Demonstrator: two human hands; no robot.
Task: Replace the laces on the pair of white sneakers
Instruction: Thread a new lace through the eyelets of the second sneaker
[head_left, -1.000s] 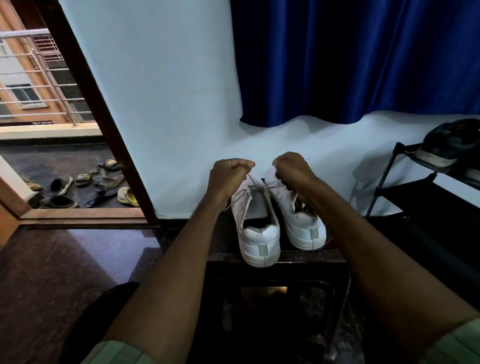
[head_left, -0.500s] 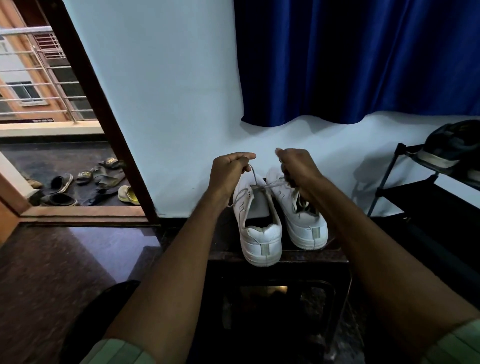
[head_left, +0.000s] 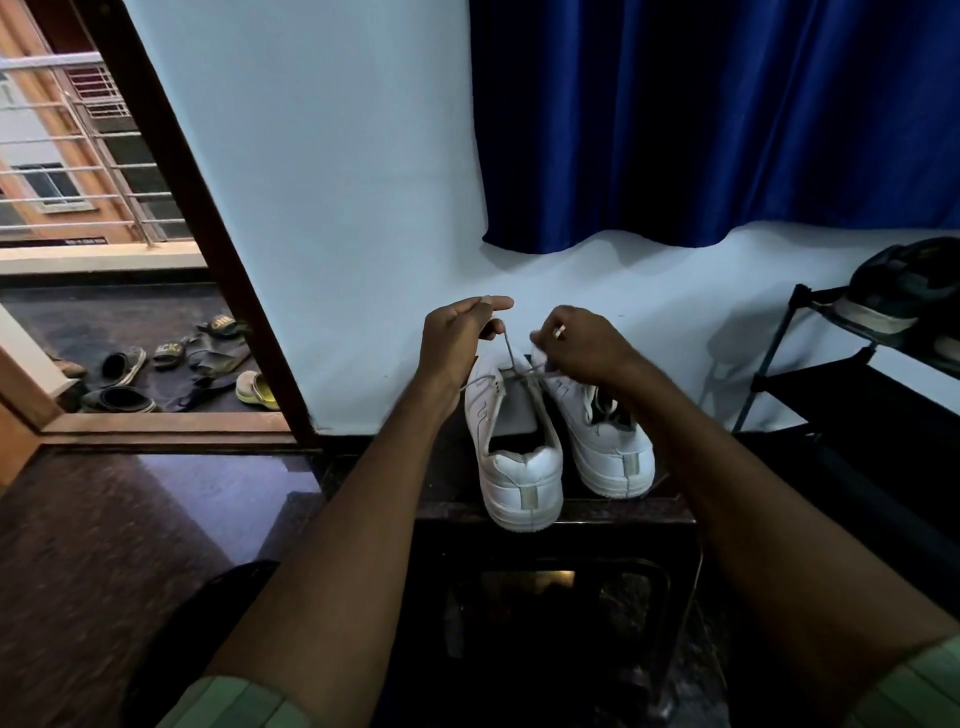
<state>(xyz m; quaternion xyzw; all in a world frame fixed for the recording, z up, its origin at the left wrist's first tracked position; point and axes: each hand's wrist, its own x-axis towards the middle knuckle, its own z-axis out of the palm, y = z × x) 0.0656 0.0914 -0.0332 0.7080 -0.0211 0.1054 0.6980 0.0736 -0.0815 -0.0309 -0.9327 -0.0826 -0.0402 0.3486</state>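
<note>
While both forearms reach forward over a dark tabletop (head_left: 457, 488), two white sneakers (head_left: 519, 467) stand side by side on it, heels toward the camera and toes near the pale wall. The left hand (head_left: 457, 338) is pinched together on a strand of white lace (head_left: 511, 356), lifted above the left sneaker's tongue. The right hand (head_left: 582, 345) is closed on the other end of that lace, just above the gap between the two shoes, where the strands cross at the upper eyelets. A blue curtain (head_left: 701, 130) hangs behind. At far right a black shoe rack (head_left: 810, 364) carries dark footwear. Through the open doorway at left, sandals (head_left: 171, 364) lie scattered on the balcony floor.
</note>
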